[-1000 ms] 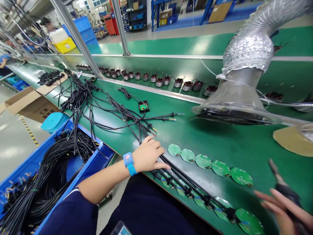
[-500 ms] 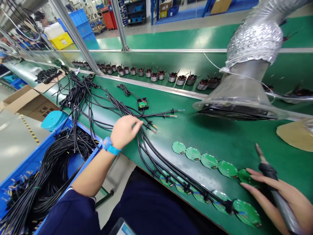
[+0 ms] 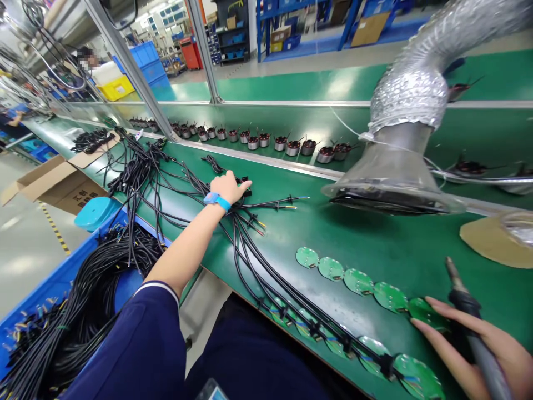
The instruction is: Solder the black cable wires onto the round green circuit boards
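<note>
Evidently the step in hand is a split one: the left hand (image 3: 228,188) reaches across the black cables (image 3: 134,171) towards the far edge of the desk (image 3: 375,244), while the right hand (image 3: 502,341), near its right end, steadies a soldering iron (image 3: 465,304). Left fingers are half curled, thumb out; they hide what lies beneath, so I cannot tell whether they hold anything. Right thumb and forefinger stand parted around a board, the iron lying in the same hand. From this pose, I judge, the next move calls for a clean pick among tangled cables and an iron tip kept clear of skin.

Counted: one iron; five boards in the inner row (image 3: 358,281); five, with coloured wires, in the row along the near edge (image 3: 420,378), cables lying over them; four loose cable ends beside the left hand. One blue crate (image 3: 127,291) stands off the near edge, leftward.
</note>
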{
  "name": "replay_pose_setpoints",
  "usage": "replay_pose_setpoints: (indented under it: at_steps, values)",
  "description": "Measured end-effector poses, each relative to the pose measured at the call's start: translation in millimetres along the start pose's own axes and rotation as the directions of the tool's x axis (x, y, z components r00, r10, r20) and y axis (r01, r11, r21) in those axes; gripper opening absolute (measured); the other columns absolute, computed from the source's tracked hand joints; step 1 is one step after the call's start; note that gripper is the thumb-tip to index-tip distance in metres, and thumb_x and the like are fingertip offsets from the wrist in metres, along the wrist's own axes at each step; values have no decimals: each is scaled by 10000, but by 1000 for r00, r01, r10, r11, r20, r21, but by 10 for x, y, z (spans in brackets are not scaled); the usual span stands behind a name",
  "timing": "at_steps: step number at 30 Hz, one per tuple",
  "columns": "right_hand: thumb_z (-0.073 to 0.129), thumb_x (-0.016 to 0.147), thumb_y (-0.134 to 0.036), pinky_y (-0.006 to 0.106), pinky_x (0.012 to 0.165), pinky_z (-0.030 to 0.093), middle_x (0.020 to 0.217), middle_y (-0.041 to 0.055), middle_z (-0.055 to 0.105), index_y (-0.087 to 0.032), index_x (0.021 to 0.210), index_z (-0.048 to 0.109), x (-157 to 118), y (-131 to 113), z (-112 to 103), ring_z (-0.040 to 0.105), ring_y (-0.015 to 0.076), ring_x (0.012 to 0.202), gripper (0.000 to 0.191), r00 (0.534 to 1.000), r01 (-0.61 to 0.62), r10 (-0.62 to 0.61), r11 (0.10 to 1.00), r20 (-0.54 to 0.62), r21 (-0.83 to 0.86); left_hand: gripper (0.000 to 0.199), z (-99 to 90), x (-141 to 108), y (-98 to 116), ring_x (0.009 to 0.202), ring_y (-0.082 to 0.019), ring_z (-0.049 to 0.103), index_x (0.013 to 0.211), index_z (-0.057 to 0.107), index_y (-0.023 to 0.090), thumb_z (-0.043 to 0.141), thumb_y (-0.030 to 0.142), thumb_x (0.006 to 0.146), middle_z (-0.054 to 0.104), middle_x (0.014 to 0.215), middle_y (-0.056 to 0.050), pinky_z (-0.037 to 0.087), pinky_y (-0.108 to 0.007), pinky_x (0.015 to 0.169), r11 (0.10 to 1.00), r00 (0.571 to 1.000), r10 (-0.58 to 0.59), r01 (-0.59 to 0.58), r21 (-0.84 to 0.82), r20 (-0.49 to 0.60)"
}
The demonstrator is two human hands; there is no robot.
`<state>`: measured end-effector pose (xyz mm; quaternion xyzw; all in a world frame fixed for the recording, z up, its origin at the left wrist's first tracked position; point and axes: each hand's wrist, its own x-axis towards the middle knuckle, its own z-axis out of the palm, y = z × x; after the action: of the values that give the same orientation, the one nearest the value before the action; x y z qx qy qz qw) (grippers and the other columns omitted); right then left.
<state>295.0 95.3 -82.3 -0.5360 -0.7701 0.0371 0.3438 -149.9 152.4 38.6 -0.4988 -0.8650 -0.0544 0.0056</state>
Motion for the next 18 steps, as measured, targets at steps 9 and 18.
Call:
replay_pose_setpoints:
  at_steps: [9, 18]
  values:
    - [585, 662, -508, 429, 559, 523, 758, 58, 641, -279, 856, 568, 54, 41, -159, 637, 311, 688, 301, 998, -59, 59, 997, 1, 47, 453, 156, 107, 274, 1045, -311, 576, 1089, 406, 102, 568, 391, 781, 543, 1138, -233, 440, -361, 838, 990, 991, -103, 110, -88, 83]
    - [561, 680, -565, 388, 512, 488, 765, 42, 645, -284, 898, 574, 75, -25, -282, 624, 282, 632, 355, 993, -94, 94, 996, 73, -5, 257, -418, -1042, 280, 754, -180, 568, 893, 402, 196, 553, 343, 746, 571, 846, -32, 468, -306, 708, 892, 921, 381, -342, -295, 85]
